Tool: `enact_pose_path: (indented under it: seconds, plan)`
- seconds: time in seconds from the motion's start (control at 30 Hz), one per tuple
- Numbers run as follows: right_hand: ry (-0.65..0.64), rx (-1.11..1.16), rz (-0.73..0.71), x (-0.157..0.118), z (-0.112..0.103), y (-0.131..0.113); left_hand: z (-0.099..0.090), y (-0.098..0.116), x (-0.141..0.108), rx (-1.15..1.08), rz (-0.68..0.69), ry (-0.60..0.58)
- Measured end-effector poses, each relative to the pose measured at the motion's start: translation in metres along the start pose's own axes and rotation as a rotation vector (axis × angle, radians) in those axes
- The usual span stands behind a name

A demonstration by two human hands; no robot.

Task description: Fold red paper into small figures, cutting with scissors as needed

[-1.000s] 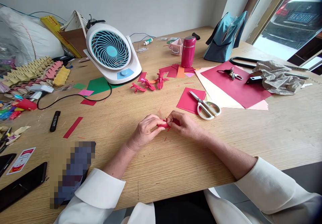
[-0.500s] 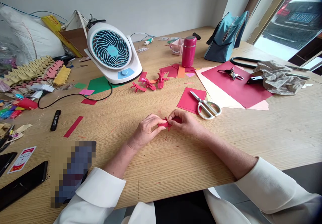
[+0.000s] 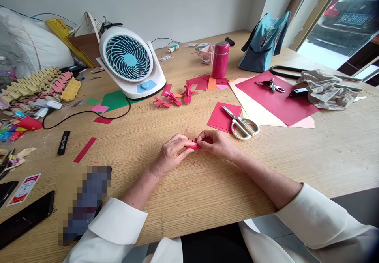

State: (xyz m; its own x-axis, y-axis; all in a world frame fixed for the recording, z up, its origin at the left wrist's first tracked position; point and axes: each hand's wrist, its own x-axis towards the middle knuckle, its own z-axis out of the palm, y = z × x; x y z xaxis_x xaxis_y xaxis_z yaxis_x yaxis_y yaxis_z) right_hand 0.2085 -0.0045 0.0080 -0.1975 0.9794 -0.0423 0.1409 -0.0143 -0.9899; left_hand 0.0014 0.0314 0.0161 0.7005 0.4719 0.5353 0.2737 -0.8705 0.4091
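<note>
Both hands (image 3: 173,152) (image 3: 218,144) still pinch the red paper (image 3: 192,146).

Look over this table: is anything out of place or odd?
The phone beside the left sleeve looks odd: blocky squares hide most of it. A crumpled wad overlaps the flat red sheet, looking untidy. The red piece between left hand and right hand is too covered to judge.

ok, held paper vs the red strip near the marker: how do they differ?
The held paper is pinched between the left hand and right hand; the strip lies loose on the table.
The held paper has small jagged bits sticking out; the strip is flat with straight edges.
The held paper is partly hidden by fingers; the strip shows whole.
Shared: both are red.
</note>
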Motion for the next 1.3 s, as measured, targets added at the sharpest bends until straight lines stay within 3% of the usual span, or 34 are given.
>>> enact_pose_path:
  seconds: [0.2, 0.57, 0.83, 1.3]
  plan:
    - [-0.031, -0.013, 0.001, 0.0, -0.001, 0.0, 0.001, -0.001, 0.0, -0.047, -0.027, 0.017]
    - [0.044, -0.073, -0.024, 0.001, -0.001, 0.001, 0.002, -0.001, 0.0, 0.027, 0.008, 0.027]
    - [0.054, 0.107, -0.084, 0.001, 0.003, 0.005, 0.004, -0.004, 0.0, 0.11, 0.004, 0.089]
    - [0.081, 0.077, -0.146, 0.005, 0.007, 0.012, 0.006, -0.005, -0.001, 0.127, -0.077, 0.066]
